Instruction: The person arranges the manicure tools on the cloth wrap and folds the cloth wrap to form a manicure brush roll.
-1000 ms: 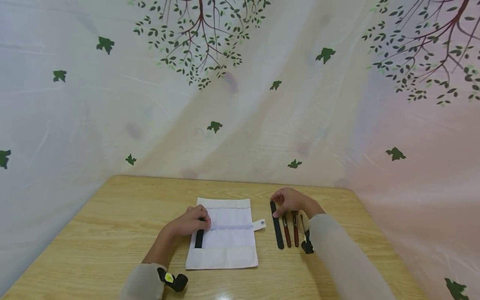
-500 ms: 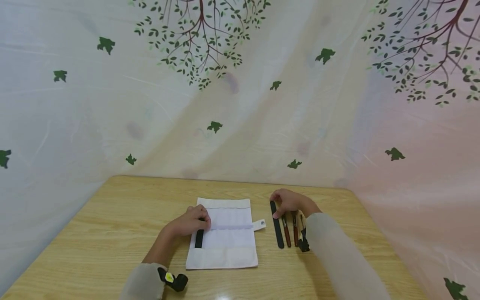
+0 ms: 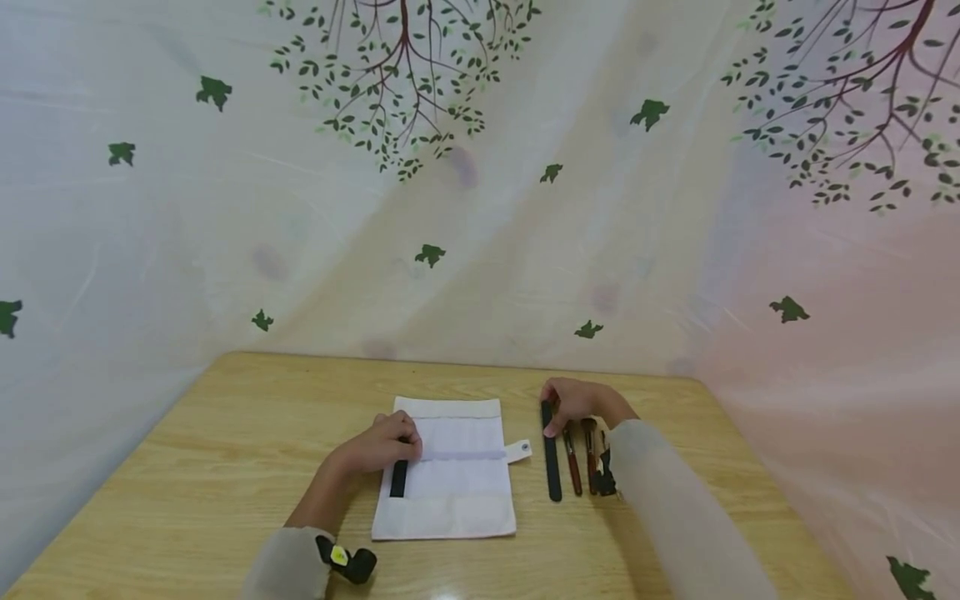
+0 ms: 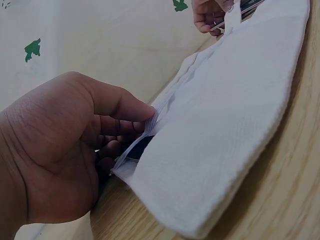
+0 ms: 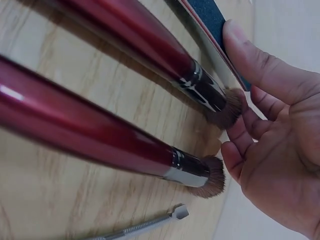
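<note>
A white cloth roll case (image 3: 450,515) lies unfolded on the table. My left hand (image 3: 375,442) is at its left side, thumb and fingers pinching the elastic band (image 4: 153,120) in the left wrist view. Under that band a flat black strip (image 3: 398,479) sits in the leftmost slot; its upper end is hidden by the hand. Right of the case, my right hand (image 3: 576,400) grips the far end of a long black nail file (image 3: 552,467). The right wrist view shows the thumb on the dark face of the nail file (image 5: 207,22), above the reddish edge.
Two makeup brushes with red-brown handles (image 3: 573,467) lie beside the nail file, bristles toward the right hand. A thin metal tool, like a cuticle pusher (image 5: 155,222), lies beyond them. A snap tab (image 3: 519,451) sticks out from the case's right edge.
The nail file's near end has swung slightly left, away from the brushes. My right wrist has shifted a little left. My left hand and the case have stayed in place.
</note>
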